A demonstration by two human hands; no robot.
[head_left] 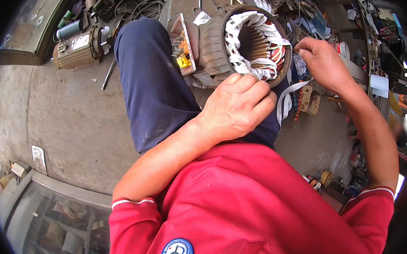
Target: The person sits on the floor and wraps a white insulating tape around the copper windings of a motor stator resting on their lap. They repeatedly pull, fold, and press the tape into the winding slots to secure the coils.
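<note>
A ribbed motor housing (212, 40) lies with its round open end toward me. Inside its rim, white cloth tape wraps the winding (241, 57), and a few red and white leads show at its right side. My left hand (240, 101) is closed against the lower rim, its fingertips hidden by the hand itself. Right of the opening, my right hand (322, 59) is closed in a pinch at the white tape that leads from the winding. A loose length of white tape (291, 91) hangs below, between my hands.
A small open box (183, 45) with yellow and orange pieces stands left of the housing. Another motor (78, 48) lies on the floor at the far left. Tools, wires and scraps crowd the right side. A glass-fronted cabinet (62, 233) stands at the lower left.
</note>
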